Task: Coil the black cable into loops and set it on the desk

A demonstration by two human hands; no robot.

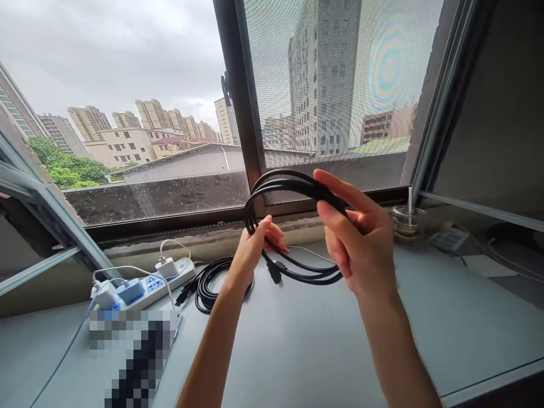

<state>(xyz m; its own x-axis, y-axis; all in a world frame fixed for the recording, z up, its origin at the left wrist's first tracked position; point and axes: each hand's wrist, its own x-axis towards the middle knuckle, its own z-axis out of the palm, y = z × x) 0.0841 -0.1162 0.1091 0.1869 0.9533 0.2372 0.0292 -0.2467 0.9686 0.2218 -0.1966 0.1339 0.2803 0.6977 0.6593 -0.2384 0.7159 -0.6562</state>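
Note:
A black cable coil (289, 184) of several loops hangs in the air above a grey sill, in front of a window. My left hand (254, 246) pinches the coil's left side, fingers closed round the strands. My right hand (359, 238) grips the coil's right side, thumb and fingers wrapped over the loops. A black plug end (275, 271) dangles below the left hand. A second black cable coil (209, 283) lies on the grey sill (306, 345) just left of my left wrist.
A white power strip (147, 286) with white chargers plugged in lies at the left. A blurred-out patch covers something near the front left. A small glass cup (407, 221) and a white adapter (446, 238) sit at the right by the window frame (240, 102).

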